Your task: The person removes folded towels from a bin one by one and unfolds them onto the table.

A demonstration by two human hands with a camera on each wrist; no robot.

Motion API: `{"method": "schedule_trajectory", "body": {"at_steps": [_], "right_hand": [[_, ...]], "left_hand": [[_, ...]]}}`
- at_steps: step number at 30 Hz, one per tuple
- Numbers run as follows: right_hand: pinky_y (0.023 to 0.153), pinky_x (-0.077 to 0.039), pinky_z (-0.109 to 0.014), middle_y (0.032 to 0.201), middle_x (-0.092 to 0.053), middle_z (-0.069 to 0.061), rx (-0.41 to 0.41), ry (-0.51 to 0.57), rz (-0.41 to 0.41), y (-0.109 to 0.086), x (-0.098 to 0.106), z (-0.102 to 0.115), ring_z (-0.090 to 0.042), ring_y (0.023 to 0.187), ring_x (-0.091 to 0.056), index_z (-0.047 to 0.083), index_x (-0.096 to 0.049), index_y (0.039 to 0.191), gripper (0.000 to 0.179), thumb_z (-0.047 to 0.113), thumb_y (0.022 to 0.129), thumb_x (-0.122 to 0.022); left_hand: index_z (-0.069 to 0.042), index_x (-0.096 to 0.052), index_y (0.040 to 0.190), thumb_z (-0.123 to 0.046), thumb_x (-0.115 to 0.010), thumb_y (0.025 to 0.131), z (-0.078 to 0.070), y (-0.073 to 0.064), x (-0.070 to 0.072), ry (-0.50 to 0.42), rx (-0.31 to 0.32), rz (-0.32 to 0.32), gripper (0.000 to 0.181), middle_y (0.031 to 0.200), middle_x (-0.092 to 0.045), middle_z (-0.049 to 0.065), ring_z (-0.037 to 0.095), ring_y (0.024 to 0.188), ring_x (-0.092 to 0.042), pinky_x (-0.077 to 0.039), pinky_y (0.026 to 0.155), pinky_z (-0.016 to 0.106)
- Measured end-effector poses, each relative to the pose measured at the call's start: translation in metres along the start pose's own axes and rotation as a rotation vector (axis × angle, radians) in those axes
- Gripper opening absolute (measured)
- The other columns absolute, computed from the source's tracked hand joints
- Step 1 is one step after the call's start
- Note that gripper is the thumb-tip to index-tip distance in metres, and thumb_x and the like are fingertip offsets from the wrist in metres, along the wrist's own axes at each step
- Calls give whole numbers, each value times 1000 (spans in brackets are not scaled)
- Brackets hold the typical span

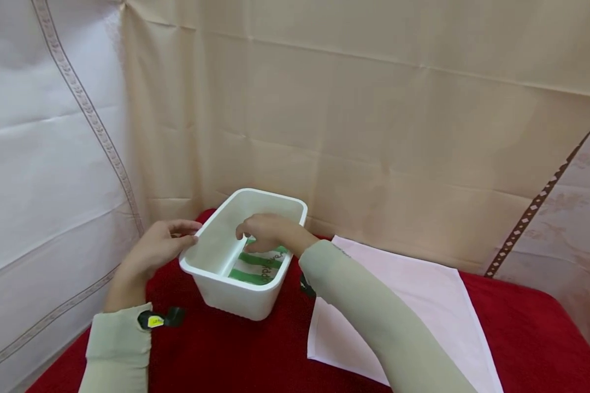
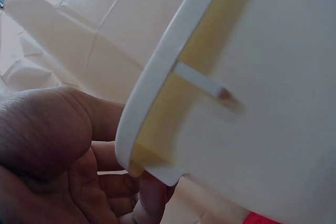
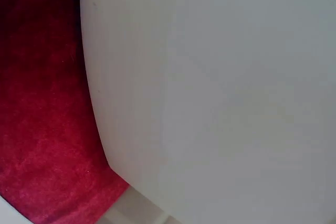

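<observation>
The white tub (image 1: 236,297), at eleven o'clock on the bench (image 1: 216,360), looks light and stiff; hold its rim (image 2: 161,61), as the left hand (image 1: 159,244) does at nine. The right hand (image 1: 265,231), inside: cannot tell its grip.

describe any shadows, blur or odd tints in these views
Head: soft, fairly even light, the white plastic tub clear; left wrist: dimmer, yellowish shading under the tub's rim, a rib blurred at its tip; right wrist: tub wall almost featureless grey, the red cloth darkest at the top.
</observation>
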State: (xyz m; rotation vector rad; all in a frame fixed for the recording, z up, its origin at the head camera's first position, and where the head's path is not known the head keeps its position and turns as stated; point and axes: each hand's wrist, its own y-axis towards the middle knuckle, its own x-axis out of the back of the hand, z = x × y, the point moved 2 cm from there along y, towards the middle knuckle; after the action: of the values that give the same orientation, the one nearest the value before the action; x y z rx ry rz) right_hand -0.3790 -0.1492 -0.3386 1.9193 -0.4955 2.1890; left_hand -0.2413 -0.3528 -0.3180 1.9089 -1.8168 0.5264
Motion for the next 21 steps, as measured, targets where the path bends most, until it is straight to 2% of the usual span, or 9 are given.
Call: {"method": "schedule_trajectory", "body": {"at_steps": [5,13,21], "right_hand": [[99,-49,-33,126,-69,-7,21,42,36,9,-1,-3,-22,118,-63,12,-67,131,40,24,94,-75],[103,-48,-36,133,-66,-5,18,3,113,14,-5,-6,-21,122,-61,17,-64,137,48,29,93,-76],[116,-34,-39,147,-56,2,80,-73,234,12,-13,-5,-15,133,-49,22,-53,149,64,33,92,-78]], "left_hand": [[5,-62,134,-9,-61,98,2,4,0,-12,16,-1,38,125,-66,25,34,106,-62,-55,80,31],[5,-62,134,-9,-62,98,3,7,-3,-33,27,-1,38,123,-67,23,30,103,-62,-54,79,30],[5,-61,134,-9,-61,98,2,5,-3,-56,32,3,39,125,-66,23,31,105,-62,-54,81,30]]}}
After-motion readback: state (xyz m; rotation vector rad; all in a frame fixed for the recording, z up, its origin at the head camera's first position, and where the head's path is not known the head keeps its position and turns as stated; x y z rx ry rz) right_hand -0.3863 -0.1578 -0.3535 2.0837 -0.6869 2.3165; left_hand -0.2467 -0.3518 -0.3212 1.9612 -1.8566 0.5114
